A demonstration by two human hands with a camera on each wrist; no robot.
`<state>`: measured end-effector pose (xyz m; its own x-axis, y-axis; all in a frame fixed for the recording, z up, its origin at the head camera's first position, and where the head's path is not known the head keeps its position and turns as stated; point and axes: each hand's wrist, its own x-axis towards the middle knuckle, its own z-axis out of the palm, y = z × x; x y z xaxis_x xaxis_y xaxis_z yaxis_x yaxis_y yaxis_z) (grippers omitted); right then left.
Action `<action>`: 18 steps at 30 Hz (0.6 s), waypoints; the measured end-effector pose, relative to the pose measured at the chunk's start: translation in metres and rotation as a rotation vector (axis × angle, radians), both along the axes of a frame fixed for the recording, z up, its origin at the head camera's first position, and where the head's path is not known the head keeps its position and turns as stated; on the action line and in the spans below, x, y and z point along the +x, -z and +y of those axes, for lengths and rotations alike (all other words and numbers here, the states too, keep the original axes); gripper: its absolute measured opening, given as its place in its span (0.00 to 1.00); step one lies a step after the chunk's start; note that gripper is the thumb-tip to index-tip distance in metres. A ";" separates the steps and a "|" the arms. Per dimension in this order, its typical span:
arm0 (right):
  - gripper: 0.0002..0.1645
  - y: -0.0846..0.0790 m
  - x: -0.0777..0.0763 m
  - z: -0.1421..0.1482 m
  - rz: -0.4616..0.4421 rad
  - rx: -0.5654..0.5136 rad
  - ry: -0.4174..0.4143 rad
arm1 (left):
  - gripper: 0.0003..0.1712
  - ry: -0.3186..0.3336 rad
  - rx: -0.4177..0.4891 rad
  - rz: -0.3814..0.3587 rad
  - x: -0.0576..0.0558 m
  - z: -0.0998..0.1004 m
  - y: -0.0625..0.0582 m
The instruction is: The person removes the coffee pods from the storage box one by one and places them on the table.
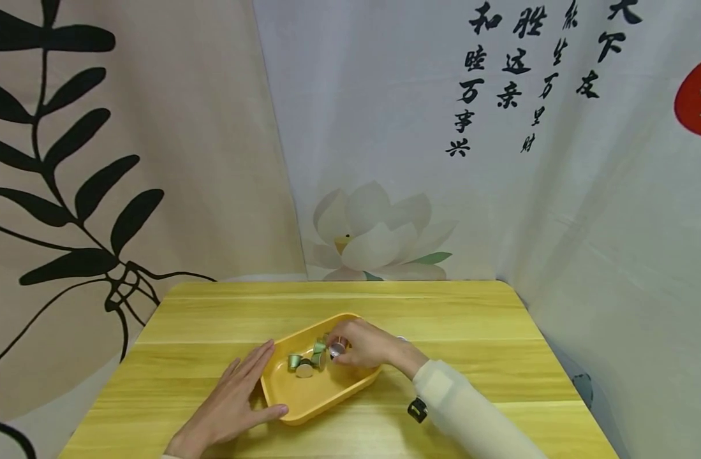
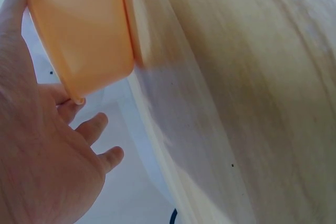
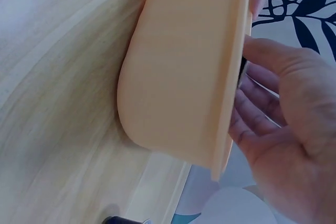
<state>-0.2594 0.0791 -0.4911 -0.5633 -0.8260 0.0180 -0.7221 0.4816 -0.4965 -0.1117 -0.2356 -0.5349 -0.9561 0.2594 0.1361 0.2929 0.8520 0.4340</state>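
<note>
A yellow tray (image 1: 304, 411) with a raised rim stands on the table. My left hand (image 1: 229, 398) is spread at its left end, with the thumb and fingertips at the rim. Over the tray's right part, my right hand (image 1: 364, 344) pinches a small reddish-brown coffee capsule (image 1: 337, 348) with a silvery lid. In the right wrist view, the tray's wall (image 3: 178, 66) partly hides those fingertips, and a dark bit of the capsule (image 3: 242, 69) shows between them. Several green capsules (image 1: 304, 368) lie grouped in the tray beside the right fingertips.
The wooden table (image 1: 459, 319) has light yellow grain. A dark capsule (image 3: 123, 220) with a silvery rim is on the table beyond the tray, mostly hidden by the right forearm in the head view. Printed cloth (image 1: 384, 127) hangs behind the table.
</note>
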 end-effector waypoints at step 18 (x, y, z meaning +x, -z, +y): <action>0.21 -0.002 0.004 0.018 -0.008 -0.156 0.077 | 0.69 0.003 0.009 0.018 0.001 0.001 0.001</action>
<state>-0.2557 0.0972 -0.4891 -0.6258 -0.7677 0.1378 -0.6815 0.4522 -0.5754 -0.1109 -0.2342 -0.5362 -0.9527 0.2609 0.1557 0.3033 0.8471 0.4364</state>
